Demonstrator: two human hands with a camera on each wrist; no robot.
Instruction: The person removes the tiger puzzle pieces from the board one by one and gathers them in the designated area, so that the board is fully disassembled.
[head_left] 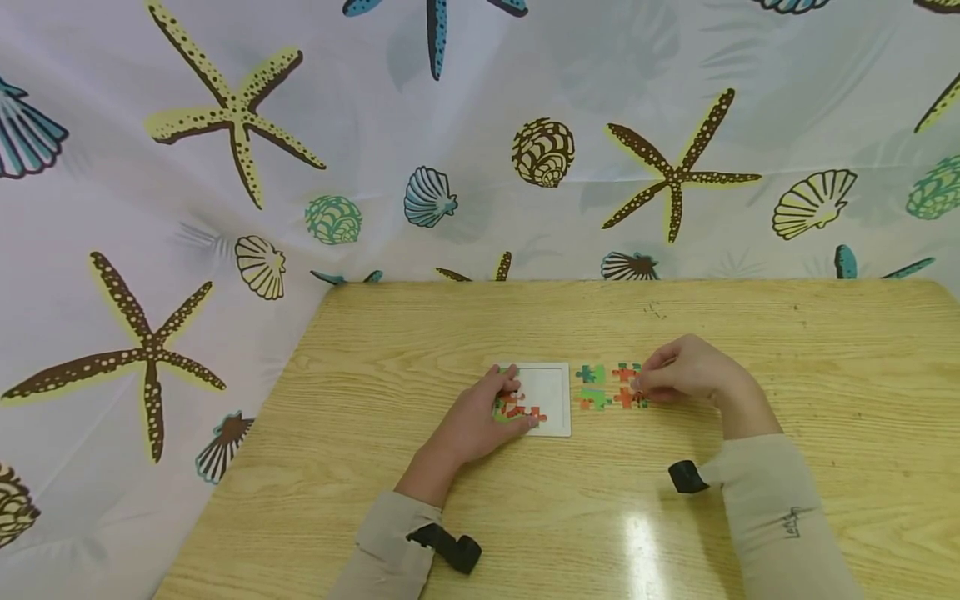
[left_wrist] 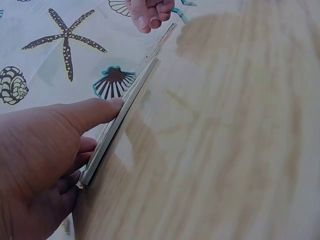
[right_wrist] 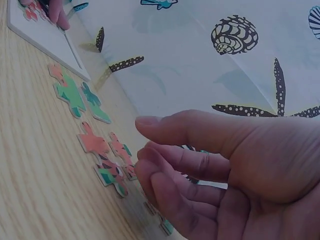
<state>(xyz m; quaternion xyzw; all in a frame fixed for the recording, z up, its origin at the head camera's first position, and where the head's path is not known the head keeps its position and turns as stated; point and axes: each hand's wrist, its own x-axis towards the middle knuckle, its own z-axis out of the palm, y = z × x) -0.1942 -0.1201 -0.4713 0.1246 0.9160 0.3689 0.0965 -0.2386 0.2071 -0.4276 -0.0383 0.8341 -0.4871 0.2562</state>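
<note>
My left hand (head_left: pixel 476 417) holds a white puzzle tray (head_left: pixel 556 429) at its left side, with the thumb at the near edge and fingertips over the puzzle pieces (head_left: pixel 517 410) lying in it. Much of those pieces is covered by the hand. My right hand (right_wrist: pixel 200 170) hovers beside the loose pieces, fingers loosely curled and a gap between thumb and forefinger, nothing held. To the tray's right lie several loose jigsaw pieces, among them a green and orange piece (right_wrist: pixel 69 95), a teal and green piece (right_wrist: pixel 96 102) and an orange piece (right_wrist: pixel 93 141).
A light wooden table (head_left: pixel 585 500) lies under everything. Behind it and at its left hangs a white cloth (head_left: pixel 465 133) printed with shells and starfish. Black wrist mounts sit at the left sleeve (head_left: pixel 390 542) and right sleeve (head_left: pixel 780 508).
</note>
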